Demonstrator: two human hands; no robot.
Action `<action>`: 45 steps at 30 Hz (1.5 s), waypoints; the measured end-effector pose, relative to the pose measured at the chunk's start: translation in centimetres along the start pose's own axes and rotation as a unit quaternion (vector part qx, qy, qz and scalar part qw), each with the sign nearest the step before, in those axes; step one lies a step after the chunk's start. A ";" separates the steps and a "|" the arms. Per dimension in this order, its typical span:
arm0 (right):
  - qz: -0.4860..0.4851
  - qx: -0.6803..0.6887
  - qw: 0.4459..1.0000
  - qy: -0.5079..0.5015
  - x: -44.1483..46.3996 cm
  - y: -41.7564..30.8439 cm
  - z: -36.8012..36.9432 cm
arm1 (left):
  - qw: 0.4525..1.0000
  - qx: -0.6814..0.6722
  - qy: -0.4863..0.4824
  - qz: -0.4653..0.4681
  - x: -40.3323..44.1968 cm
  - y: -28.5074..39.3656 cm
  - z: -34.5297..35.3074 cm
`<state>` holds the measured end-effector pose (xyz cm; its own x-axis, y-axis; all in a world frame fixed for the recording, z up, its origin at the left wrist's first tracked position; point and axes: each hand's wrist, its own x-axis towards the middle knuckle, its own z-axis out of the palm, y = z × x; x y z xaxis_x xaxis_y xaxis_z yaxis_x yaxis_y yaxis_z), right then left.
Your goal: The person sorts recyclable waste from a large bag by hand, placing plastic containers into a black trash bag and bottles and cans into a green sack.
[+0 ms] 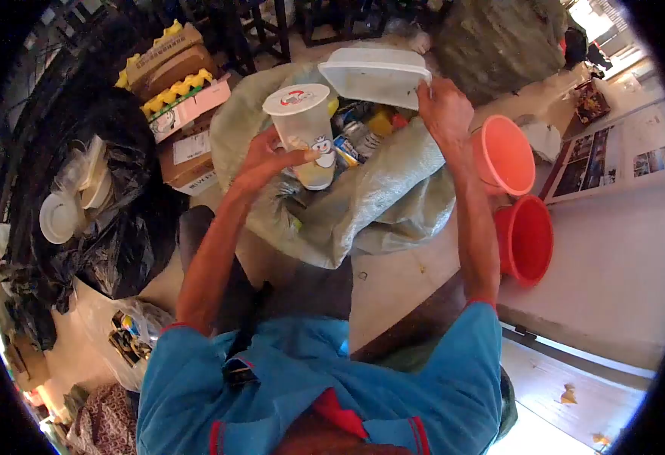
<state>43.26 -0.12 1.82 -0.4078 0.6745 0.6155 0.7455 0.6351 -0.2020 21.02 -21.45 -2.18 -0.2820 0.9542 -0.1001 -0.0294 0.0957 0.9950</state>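
Observation:
My left hand (268, 161) is wrapped round a tall clear plastic cup (307, 130) with a white lid and a printed cartoon figure. The cup tilts slightly over the near side of a big woven sack (382, 193). My right hand (445, 110) grips the right end of a translucent white plastic container (374, 76), raised above the sack's far rim. Inside the sack's mouth lies mixed packaging (359, 138), with cans, bottles and yellow and red pieces; much of it is hidden by the folds.
An orange bucket (505, 155) and a red bucket (528, 241) stand to the right. Cardboard boxes (185, 121) with yellow trays are stacked at left. Black plastic bags (124, 250) lie nearer, beside a clear bag of small items (131, 337). Another full sack (499, 49) rests at the back.

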 end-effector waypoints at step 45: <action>0.348 0.493 0.703 -0.378 -15.5 -18.6 4.7 | 0.823 -0.047 0.565 -0.042 -17.6 -5.1 -50.0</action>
<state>33.26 -20.56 -7.54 -0.5666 0.7216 -0.3979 0.3278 -0.2457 -0.9123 -21.85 -52.91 -5.59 -0.9851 0.0673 -0.1584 -0.1534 0.0738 0.9854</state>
